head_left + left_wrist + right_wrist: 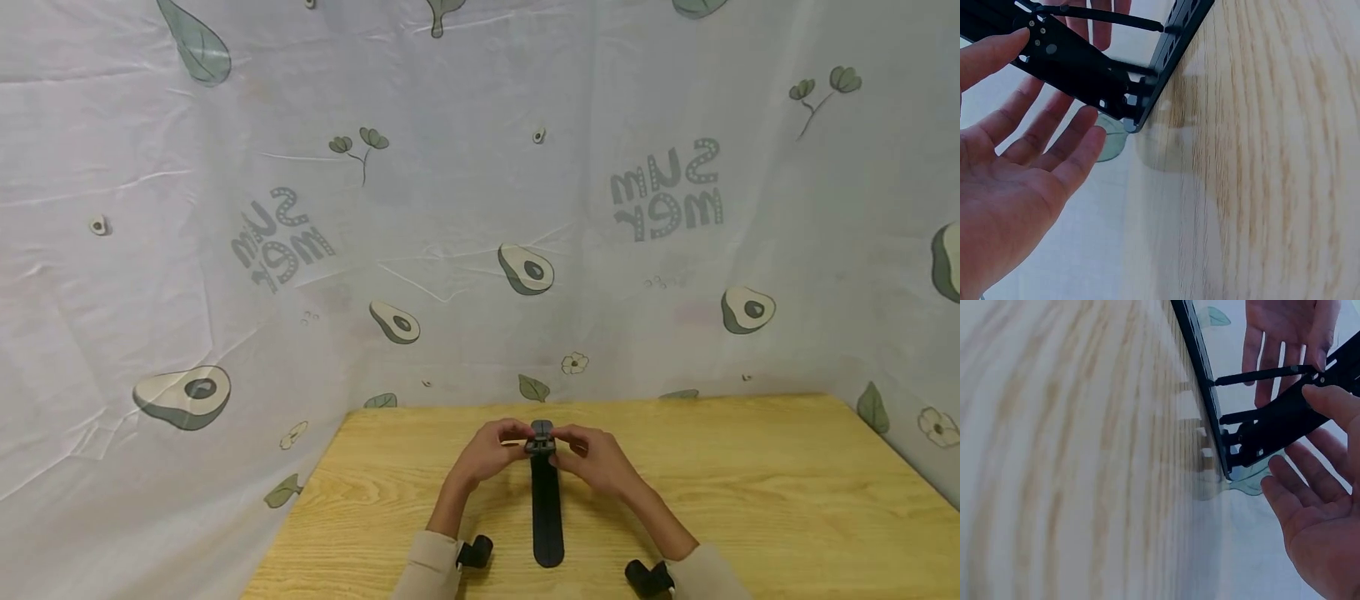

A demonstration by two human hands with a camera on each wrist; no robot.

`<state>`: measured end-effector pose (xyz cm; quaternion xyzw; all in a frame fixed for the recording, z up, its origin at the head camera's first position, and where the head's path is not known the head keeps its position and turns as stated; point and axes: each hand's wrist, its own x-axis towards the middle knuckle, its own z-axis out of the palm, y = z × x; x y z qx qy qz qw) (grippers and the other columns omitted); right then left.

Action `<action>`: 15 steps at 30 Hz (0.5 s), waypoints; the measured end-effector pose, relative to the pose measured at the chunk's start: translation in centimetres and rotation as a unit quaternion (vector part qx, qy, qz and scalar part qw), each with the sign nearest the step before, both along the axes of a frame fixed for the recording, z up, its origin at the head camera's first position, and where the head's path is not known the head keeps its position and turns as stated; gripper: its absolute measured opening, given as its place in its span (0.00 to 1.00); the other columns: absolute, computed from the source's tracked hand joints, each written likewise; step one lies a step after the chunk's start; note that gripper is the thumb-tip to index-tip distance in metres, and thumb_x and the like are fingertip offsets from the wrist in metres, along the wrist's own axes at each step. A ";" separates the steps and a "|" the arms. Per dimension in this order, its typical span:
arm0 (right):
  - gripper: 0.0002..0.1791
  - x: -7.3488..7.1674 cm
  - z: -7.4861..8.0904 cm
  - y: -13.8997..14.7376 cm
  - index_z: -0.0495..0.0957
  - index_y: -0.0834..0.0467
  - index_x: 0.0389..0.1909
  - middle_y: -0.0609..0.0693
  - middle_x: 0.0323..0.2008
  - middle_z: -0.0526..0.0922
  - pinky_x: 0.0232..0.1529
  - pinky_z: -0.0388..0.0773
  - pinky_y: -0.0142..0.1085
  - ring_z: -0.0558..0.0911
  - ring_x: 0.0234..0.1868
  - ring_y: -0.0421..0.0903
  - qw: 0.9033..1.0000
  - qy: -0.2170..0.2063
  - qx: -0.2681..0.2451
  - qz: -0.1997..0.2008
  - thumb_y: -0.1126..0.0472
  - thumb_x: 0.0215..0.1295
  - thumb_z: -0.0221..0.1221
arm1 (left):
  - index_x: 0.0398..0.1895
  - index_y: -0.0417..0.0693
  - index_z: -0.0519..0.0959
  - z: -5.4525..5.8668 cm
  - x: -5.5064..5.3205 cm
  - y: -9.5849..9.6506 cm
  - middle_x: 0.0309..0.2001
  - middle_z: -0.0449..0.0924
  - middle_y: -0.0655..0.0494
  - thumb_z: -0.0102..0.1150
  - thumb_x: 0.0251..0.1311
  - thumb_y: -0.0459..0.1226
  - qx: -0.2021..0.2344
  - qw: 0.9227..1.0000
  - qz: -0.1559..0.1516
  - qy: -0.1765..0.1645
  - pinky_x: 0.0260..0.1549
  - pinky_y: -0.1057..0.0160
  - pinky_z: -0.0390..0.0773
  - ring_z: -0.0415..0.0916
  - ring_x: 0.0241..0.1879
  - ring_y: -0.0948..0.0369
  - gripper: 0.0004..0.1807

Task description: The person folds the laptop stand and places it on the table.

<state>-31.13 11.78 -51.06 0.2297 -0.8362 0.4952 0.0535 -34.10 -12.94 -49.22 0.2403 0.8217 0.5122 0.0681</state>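
Note:
A black folding stand (547, 517) has a long, narrow lower strip with rounded ends lying on the table. Its upper panel (1079, 75) rises at an angle from a hinge, and thin prop bars run from it towards the slotted lower strip (1175, 56). My left hand (486, 452) holds one side of the raised panel, thumb on the panel and other fingers around it. Across from it, my right hand (596, 458) grips the other side, its thumb (1329, 400) pressed near a prop bar (1263, 376). The lower fingers of both hands spread below the panel.
The stand lies on a wood-grain table (750, 475). Behind it and at the sides hangs a pale curtain (465, 200) printed with avocados and leaves. A small black device (476, 552) is on the left wrist and another black device (648, 577) on the right.

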 end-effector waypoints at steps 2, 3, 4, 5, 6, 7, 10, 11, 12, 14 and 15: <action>0.24 -0.1 0.1 -0.1 0.82 0.62 0.66 0.61 0.63 0.86 0.68 0.80 0.57 0.83 0.67 0.64 1.000 0.007 0.001 -0.002 0.54 0.75 0.68 | 0.56 0.44 0.86 0.2 0.0 0.0 0.60 0.85 0.45 0.65 0.73 0.37 0.004 1.000 0.004 0.000 0.65 0.41 0.82 0.79 0.69 0.39 0.13; 0.24 -0.1 0.1 -0.1 0.83 0.61 0.65 0.61 0.63 0.86 0.68 0.80 0.57 0.83 0.66 0.64 1.000 0.010 0.002 -0.004 0.54 0.75 0.68 | 0.55 0.44 0.86 0.3 -0.1 0.0 0.60 0.85 0.45 0.66 0.73 0.37 0.007 1.000 0.004 0.000 0.66 0.41 0.81 0.79 0.68 0.39 0.12; 0.23 -0.1 0.2 -0.2 0.83 0.61 0.65 0.61 0.63 0.86 0.68 0.80 0.57 0.84 0.66 0.64 1.000 0.010 0.001 -0.006 0.55 0.75 0.68 | 0.55 0.43 0.86 0.3 -0.1 0.0 0.59 0.85 0.45 0.66 0.73 0.37 0.009 1.000 0.005 0.001 0.67 0.40 0.80 0.79 0.68 0.39 0.12; 0.23 -0.1 0.2 -0.2 0.83 0.61 0.65 0.61 0.63 0.86 0.68 0.80 0.57 0.83 0.66 0.64 1.000 0.010 0.001 -0.008 0.55 0.75 0.68 | 0.55 0.43 0.86 0.4 -0.1 0.0 0.59 0.85 0.45 0.66 0.73 0.37 0.010 1.000 0.005 0.000 0.68 0.40 0.80 0.79 0.68 0.40 0.12; 0.23 -0.1 0.2 -0.2 0.83 0.61 0.65 0.61 0.63 0.86 0.68 0.80 0.56 0.83 0.66 0.64 1.000 0.009 0.002 -0.007 0.55 0.75 0.68 | 0.54 0.44 0.86 0.4 -0.1 0.0 0.59 0.85 0.46 0.66 0.73 0.36 0.010 1.000 0.005 -0.001 0.69 0.40 0.79 0.79 0.68 0.40 0.12; 0.23 -0.1 0.2 -0.2 0.83 0.61 0.65 0.62 0.63 0.86 0.68 0.80 0.56 0.83 0.66 0.64 1.000 0.010 0.003 -0.008 0.56 0.75 0.68 | 0.54 0.44 0.86 0.4 -0.1 0.0 0.58 0.85 0.46 0.66 0.73 0.36 0.011 1.000 0.004 -0.001 0.70 0.39 0.78 0.80 0.68 0.41 0.11; 0.22 0.0 0.2 -0.2 0.83 0.61 0.64 0.62 0.63 0.86 0.68 0.80 0.56 0.83 0.66 0.65 1.000 0.006 0.002 -0.010 0.56 0.74 0.69 | 0.54 0.44 0.86 0.2 0.0 0.1 0.59 0.85 0.46 0.65 0.73 0.36 0.008 1.000 0.003 0.001 0.70 0.38 0.77 0.80 0.68 0.41 0.11; 0.22 0.0 0.2 -0.1 0.83 0.61 0.64 0.62 0.63 0.86 0.67 0.81 0.56 0.83 0.66 0.65 1.000 0.007 0.001 -0.009 0.56 0.74 0.68 | 0.54 0.44 0.86 0.2 0.0 0.1 0.59 0.85 0.46 0.65 0.73 0.36 0.007 1.000 0.003 0.002 0.71 0.38 0.77 0.79 0.68 0.41 0.11; 0.22 0.1 0.2 -0.1 0.83 0.61 0.64 0.62 0.63 0.86 0.67 0.80 0.56 0.83 0.66 0.65 1.000 0.006 0.000 -0.009 0.56 0.74 0.68 | 0.55 0.44 0.86 0.1 0.0 0.1 0.59 0.85 0.46 0.65 0.73 0.36 0.008 1.000 0.002 0.001 0.71 0.38 0.77 0.79 0.68 0.41 0.11; 0.22 0.1 0.2 -0.1 0.84 0.61 0.64 0.62 0.62 0.86 0.67 0.81 0.57 0.83 0.66 0.65 1.000 0.007 -0.002 -0.009 0.57 0.74 0.69 | 0.55 0.44 0.86 0.0 0.0 0.2 0.59 0.85 0.45 0.65 0.73 0.36 0.009 1.000 0.000 0.002 0.71 0.38 0.76 0.79 0.68 0.40 0.12; 0.22 0.2 0.2 -0.1 0.84 0.61 0.64 0.62 0.62 0.86 0.67 0.81 0.57 0.83 0.66 0.66 1.000 0.008 -0.001 -0.010 0.57 0.74 0.69 | 0.55 0.44 0.86 -0.1 0.0 0.2 0.59 0.85 0.45 0.65 0.73 0.36 0.009 1.000 -0.001 0.003 0.71 0.37 0.76 0.79 0.68 0.40 0.12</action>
